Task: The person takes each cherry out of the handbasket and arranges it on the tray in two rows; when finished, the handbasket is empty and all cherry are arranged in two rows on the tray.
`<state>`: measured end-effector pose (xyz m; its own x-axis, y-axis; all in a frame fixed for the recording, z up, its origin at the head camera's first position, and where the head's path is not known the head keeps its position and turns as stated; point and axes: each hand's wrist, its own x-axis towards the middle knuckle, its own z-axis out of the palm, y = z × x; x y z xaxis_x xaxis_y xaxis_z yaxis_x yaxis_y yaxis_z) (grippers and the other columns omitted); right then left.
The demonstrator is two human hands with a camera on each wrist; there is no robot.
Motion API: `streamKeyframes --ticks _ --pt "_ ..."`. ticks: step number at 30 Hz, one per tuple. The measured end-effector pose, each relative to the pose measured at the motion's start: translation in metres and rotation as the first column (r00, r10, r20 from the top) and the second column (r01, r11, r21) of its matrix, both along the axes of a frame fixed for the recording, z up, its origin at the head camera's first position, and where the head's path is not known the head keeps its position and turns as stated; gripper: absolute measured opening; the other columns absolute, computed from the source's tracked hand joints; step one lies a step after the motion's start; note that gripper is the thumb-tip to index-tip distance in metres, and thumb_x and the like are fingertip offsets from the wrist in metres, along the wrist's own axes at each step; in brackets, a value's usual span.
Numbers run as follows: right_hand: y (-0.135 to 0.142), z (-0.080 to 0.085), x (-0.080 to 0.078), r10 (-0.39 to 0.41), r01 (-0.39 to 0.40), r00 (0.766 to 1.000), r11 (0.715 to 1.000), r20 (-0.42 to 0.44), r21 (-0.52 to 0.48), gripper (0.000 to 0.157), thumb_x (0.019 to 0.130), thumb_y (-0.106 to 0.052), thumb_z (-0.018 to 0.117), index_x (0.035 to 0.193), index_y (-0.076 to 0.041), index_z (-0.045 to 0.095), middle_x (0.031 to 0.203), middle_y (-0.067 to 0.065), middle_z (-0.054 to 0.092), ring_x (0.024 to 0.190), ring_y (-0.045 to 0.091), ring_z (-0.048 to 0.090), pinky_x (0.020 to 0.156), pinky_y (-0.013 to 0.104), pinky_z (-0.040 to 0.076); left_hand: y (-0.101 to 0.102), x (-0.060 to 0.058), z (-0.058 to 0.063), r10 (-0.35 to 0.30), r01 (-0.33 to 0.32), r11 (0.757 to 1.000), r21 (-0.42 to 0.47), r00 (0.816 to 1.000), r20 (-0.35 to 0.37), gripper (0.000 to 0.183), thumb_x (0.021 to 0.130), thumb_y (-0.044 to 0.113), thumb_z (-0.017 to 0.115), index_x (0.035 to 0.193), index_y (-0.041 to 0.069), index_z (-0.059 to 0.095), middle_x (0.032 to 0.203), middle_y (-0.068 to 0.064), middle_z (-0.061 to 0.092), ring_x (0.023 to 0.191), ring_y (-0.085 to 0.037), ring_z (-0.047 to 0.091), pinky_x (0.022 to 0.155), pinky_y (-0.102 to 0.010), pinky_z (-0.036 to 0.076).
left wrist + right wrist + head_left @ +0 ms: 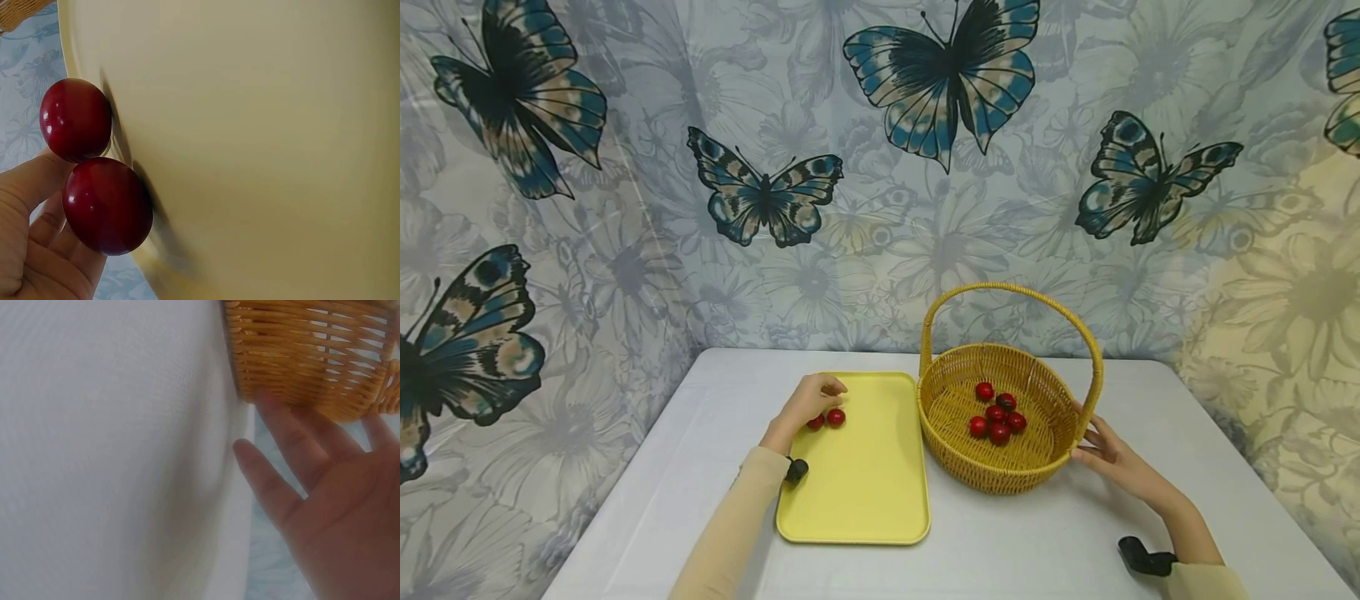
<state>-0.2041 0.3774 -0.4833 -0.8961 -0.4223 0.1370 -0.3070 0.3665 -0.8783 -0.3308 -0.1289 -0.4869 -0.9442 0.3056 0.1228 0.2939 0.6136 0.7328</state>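
Observation:
Two glossy, round dark-red fruits [836, 417] sit side by side at the far left of a yellow tray [865, 483]. My left hand [808, 402] is over that corner, its fingers bent loosely beyond the fruits. In the left wrist view, the thumb and fingers [47, 228] show behind the lower fruit [107, 206] and the upper one [75, 120], not wrapped around either. A woven yellow basket [992, 482] with a tall handle contains several similar fruits [996, 413]. My right hand [1116, 463] has its fingers spread, the tips against the basket's right side.
The tray and basket stand next to each other on a table with a white cloth [1000, 542]. Behind the table hangs a butterfly-patterned cloth [880, 275]. The basket's handle [1011, 287] arches high above its rim.

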Motion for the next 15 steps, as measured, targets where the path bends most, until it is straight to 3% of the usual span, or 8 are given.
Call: streamKeyframes --ticks 15 --pt "-0.0003 0.0014 0.0004 0.011 -0.011 1.000 1.000 0.000 -0.010 0.074 0.095 -0.002 0.048 0.148 -0.004 -0.003 0.144 0.040 0.001 0.110 -0.011 0.046 0.084 0.014 0.046 0.0010 -0.0012 0.0050 -0.016 0.016 1.000 -0.005 0.999 -0.051 0.018 0.082 0.003 0.068 0.100 0.004 0.070 0.102 -0.009 0.065 0.098 -0.027 0.062 0.082 -0.035 0.053"
